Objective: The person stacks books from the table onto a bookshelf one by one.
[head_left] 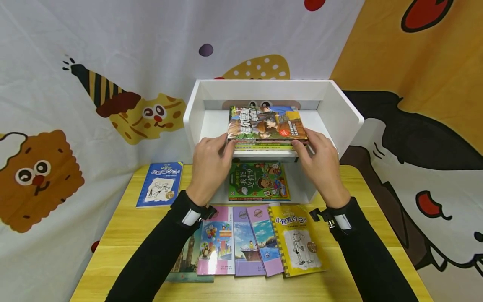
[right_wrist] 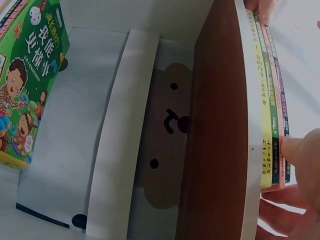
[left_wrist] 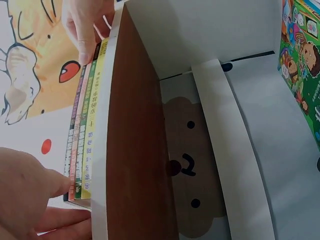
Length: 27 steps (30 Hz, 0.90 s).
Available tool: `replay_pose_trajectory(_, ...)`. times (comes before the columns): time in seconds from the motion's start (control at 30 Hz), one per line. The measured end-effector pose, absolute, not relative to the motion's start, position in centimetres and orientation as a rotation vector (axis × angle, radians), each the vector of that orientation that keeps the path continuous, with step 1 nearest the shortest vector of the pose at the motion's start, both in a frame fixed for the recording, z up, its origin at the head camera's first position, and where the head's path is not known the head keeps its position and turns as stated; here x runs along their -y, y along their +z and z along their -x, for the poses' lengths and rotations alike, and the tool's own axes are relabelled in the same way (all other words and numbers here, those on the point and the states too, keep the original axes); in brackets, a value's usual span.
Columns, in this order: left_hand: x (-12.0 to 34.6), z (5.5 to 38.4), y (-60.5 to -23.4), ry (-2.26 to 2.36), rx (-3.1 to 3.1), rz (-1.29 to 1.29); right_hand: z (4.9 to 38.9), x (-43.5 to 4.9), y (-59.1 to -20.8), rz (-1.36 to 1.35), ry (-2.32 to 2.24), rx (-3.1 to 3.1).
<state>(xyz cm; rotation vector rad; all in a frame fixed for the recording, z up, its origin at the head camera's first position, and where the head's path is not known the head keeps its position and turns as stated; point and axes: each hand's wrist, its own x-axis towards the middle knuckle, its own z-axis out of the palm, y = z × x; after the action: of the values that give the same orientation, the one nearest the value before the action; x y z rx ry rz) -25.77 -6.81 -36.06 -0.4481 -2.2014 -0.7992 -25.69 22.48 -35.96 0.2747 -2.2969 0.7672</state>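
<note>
A stack of several thin books (head_left: 266,123) lies flat on the upper shelf of a small white bookshelf (head_left: 264,88), spines toward me. My left hand (head_left: 212,161) grips its left end, thumb against the front spines. On the opposite end my right hand (head_left: 320,161) holds it the same way. Yellow, green, pink and dark spines (left_wrist: 86,125) line up just above the shelf edge in the left wrist view. In the right wrist view, the right thumb (right_wrist: 295,150) presses the spines and the fingers lie along the stack's end.
Green-covered books (head_left: 259,181) lie in the lower compartment. A blue book (head_left: 160,184) is on the wooden table (head_left: 113,235) at left. In front of the shelf lie pink and purple books (head_left: 216,247), a yellow book (head_left: 302,247) and a greenish one (head_left: 186,262), partly under my left arm.
</note>
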Motion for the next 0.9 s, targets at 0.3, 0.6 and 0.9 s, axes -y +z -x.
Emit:
replay_pose_trajectory(0.3,8.6,22.9,-36.8,-0.927,2.019,0.517,22.5,-23.0,-37.4,-0.322,0.891,1.998)
replay_pose_trajectory(0.6,10.8,21.7,-41.6,-0.944,2.256,0.489,19.9,-22.8,-42.1,-0.535,1.005,2.048)
replay_pose_trajectory(0.9,12.5,19.7,-49.3,-0.938,2.571,0.392,18.2,-23.2,-48.8,-0.472,1.028,2.382)
